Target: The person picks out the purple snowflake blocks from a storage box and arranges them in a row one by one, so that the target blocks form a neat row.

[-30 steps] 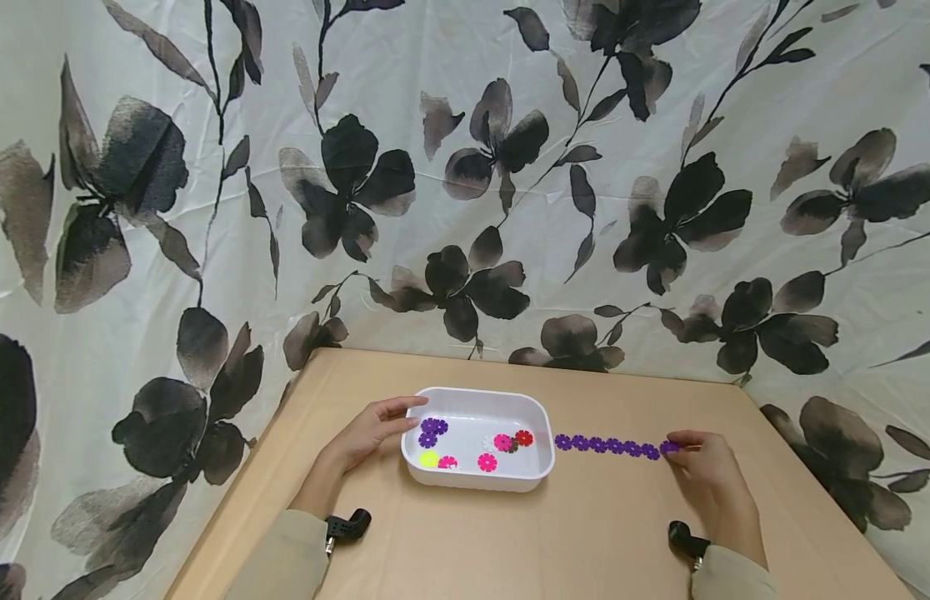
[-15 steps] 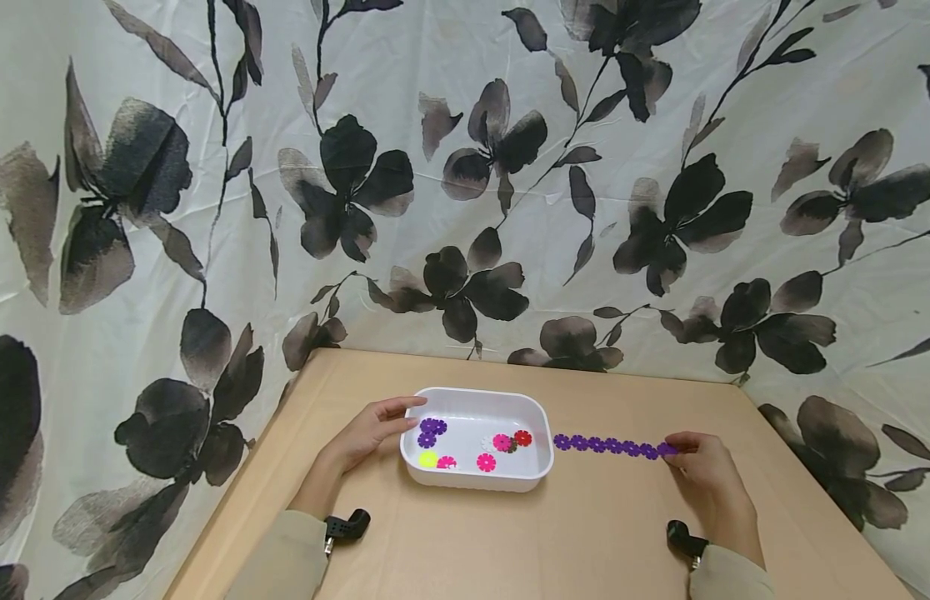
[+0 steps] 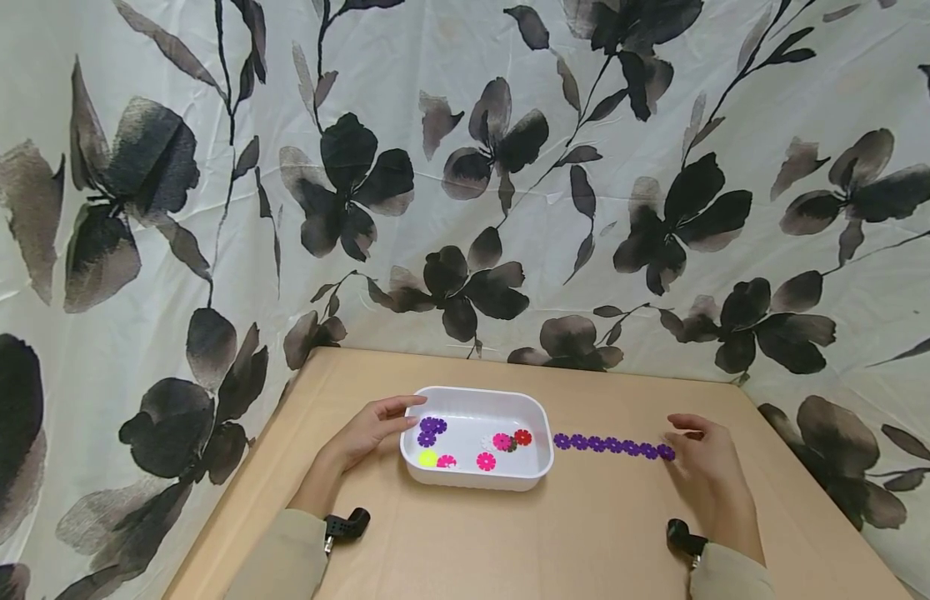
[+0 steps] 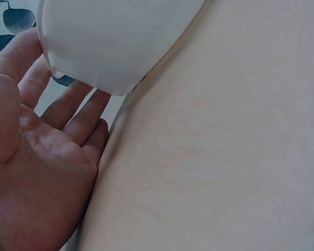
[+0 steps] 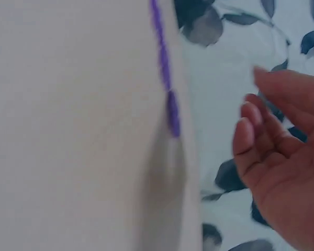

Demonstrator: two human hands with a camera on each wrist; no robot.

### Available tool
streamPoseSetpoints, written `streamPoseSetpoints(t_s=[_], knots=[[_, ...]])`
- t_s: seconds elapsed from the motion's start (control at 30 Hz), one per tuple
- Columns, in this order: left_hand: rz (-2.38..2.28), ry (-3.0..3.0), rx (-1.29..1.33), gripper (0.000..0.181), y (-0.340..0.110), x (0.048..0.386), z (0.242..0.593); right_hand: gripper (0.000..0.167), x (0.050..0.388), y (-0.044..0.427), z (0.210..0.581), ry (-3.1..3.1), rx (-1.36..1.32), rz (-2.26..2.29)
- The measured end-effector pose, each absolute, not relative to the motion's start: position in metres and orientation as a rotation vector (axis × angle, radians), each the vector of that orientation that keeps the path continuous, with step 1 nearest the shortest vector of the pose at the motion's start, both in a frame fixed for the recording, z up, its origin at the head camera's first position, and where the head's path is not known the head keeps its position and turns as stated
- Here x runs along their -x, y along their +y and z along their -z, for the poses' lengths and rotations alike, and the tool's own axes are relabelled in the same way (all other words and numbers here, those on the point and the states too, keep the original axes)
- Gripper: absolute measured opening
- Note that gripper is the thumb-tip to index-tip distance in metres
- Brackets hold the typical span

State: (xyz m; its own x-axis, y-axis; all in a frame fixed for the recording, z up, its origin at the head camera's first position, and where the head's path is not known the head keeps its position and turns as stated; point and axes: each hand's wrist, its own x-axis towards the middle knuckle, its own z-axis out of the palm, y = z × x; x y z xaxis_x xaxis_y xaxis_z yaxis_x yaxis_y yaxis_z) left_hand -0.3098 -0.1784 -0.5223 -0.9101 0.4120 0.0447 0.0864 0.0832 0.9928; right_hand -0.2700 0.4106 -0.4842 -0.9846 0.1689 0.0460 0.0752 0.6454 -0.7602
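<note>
A white plastic tray [image 3: 480,481] stands on the table with several small flower-shaped discs inside: purple discs [image 3: 429,428], a yellow one [image 3: 427,458], pink ones [image 3: 486,461] and a red one [image 3: 522,437]. My left hand [image 3: 371,433] holds the tray's left end, with thumb and index finger at the rim. In the left wrist view, some fingertips are hidden behind the tray wall. To the tray's right lies a row of joined purple flower discs [image 3: 613,446]. Beside its right end, my right hand [image 3: 708,462] holds nothing, its fingers loosely bent and apart from the row.
The light wooden table [image 3: 510,542] carries the tray and the row. Behind it hangs a white cloth [image 3: 435,208] printed with dark flowers. A black wrist camera [image 3: 347,525] sits at the left cuff and another black wrist camera [image 3: 686,537] at the right cuff.
My right fingers have let go of the last purple disc and lifted off it, leaving the row lying on the table. The left hand and the tray have stayed in place.
</note>
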Motion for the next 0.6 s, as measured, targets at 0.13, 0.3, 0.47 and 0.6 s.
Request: streamPoseSetpoints(t_s=[0.13, 0.3, 0.47, 0.6], knots=[[-1.908, 2.116, -0.502, 0.054, -0.179, 0.310, 0.522, 0.046, 0.271, 0.397, 0.470, -2.581, 0.210, -1.327], [-1.904, 2.118, -0.492, 0.052, -0.179, 0.310, 0.523, 0.043, 0.278, 0.366, 0.455, -2.495, 0.141, -1.382], [-1.900, 2.121, -0.477, 0.049, -0.178, 0.310, 0.523, 0.035, 0.289, 0.322, 0.452, -2.482, -0.093, -1.426], [-1.900, 2.120, -0.470, 0.051, -0.179, 0.311, 0.522, 0.031, 0.293, 0.284, 0.451, -2.486, -0.241, -1.472]])
